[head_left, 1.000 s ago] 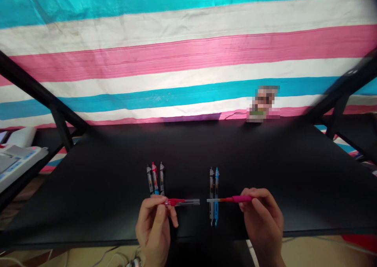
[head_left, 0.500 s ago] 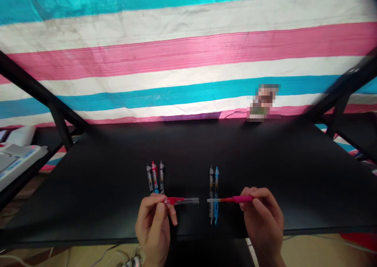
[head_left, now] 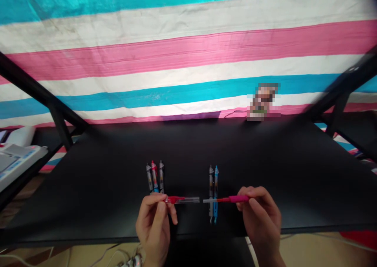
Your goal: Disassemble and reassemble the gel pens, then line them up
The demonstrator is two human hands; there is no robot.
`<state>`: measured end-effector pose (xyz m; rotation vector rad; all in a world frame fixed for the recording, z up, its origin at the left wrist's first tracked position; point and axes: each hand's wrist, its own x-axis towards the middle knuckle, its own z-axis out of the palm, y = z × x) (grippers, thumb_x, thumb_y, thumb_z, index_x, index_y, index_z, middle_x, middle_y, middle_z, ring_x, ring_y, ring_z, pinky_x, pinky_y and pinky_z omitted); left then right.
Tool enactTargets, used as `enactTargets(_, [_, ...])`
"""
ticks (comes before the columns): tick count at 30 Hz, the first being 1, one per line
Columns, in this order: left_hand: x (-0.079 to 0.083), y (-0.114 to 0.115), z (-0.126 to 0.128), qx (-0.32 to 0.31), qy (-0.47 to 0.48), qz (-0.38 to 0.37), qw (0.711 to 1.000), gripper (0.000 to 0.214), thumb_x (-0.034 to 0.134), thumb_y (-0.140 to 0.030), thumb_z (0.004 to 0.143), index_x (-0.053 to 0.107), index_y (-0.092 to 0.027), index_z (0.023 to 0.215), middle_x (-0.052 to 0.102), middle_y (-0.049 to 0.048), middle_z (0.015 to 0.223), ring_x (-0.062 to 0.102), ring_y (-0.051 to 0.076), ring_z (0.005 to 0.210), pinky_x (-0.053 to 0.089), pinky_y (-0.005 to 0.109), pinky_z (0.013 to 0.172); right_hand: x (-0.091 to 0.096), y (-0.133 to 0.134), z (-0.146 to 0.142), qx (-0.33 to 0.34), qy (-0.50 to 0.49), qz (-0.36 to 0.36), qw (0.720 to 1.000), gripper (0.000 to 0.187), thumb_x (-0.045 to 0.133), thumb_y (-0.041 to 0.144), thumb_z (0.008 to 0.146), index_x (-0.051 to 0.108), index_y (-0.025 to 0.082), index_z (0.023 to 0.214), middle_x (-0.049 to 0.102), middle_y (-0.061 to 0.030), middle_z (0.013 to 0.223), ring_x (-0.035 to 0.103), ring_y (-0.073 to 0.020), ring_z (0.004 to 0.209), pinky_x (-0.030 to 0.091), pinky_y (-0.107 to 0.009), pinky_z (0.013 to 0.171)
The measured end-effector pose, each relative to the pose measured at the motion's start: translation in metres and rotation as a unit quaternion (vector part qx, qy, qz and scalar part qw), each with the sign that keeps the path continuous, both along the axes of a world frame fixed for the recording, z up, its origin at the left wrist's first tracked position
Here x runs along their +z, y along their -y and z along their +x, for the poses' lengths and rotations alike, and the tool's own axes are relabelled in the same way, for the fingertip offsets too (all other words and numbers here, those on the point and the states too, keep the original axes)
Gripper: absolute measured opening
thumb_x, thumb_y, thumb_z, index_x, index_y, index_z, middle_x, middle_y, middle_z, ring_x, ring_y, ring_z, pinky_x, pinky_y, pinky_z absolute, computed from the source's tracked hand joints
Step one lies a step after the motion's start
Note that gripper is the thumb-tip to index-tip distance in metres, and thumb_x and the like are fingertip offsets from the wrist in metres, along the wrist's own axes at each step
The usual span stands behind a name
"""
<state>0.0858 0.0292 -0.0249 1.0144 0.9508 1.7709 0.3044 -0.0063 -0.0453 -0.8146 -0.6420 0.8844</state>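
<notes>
My left hand pinches a clear pen barrel with a red clip, its open end pointing right. Facing it, my right hand grips a pink pen grip section from which an ink refill sticks out to the left. The two parts lie nearly in line, with a small gap between them. Beneath the refill, a grey-and-black pen and a blue pen lie side by side on the table. Just beyond my left hand rest several pens, among them a red-topped pen; their lower ends are hidden.
The black table has metal frame bars at both sides. Striped sheeting hangs behind it. A blurred-out object stands at the back edge. A white device sits at the left, and cables lie below.
My right hand has moved slightly left, bringing the refill's end closer to the clear barrel. My left hand has barely shifted. The pens on the table lie as before.
</notes>
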Motion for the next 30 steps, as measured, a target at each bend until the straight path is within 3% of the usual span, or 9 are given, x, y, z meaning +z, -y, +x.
enactTargets(15, [0.0027, 0.0004, -0.0002, -0.019, -0.004, -0.018, 1.0, 0.009, 0.08, -0.027, 0.089, 0.08, -0.018, 0.088, 0.06, -0.0022, 0.067, 0.062, 0.01, 0.046, 0.05, 0.016, 0.039, 0.0012, -0.0025, -0.002, 0.003, 0.007, -0.005, 1.0, 0.009, 0.078, 0.03, 0.094, 0.076, 0.023, 0.09, 0.062, -0.0004, 0.078, 0.058, -0.014, 0.065, 0.048, -0.025, 0.055])
enactTargets(25, [0.0018, 0.0004, -0.0004, -0.026, -0.005, -0.019, 0.999, 0.01, 0.08, -0.027, 0.089, 0.08, -0.017, 0.088, 0.063, -0.0012, 0.071, 0.063, 0.01, 0.046, 0.051, 0.016, 0.04, -0.0011, -0.0019, -0.0005, -0.002, 0.022, 0.001, 1.0, 0.008, 0.075, 0.031, 0.097, 0.073, 0.025, 0.092, 0.06, 0.0, 0.08, 0.056, -0.0146, 0.066, 0.048, -0.026, 0.056])
enactTargets(30, [0.0029, 0.0002, 0.0009, -0.009, -0.007, -0.025, 1.0, 0.012, 0.082, -0.028, 0.088, 0.079, -0.017, 0.085, 0.064, -0.0011, 0.073, 0.061, 0.009, 0.044, 0.049, 0.016, 0.038, 0.0009, -0.0009, -0.0011, 0.031, 0.074, 0.01, 0.997, 0.008, 0.071, 0.031, 0.1, 0.073, 0.025, 0.094, 0.059, 0.0002, 0.072, 0.056, -0.0167, 0.065, 0.046, -0.029, 0.058])
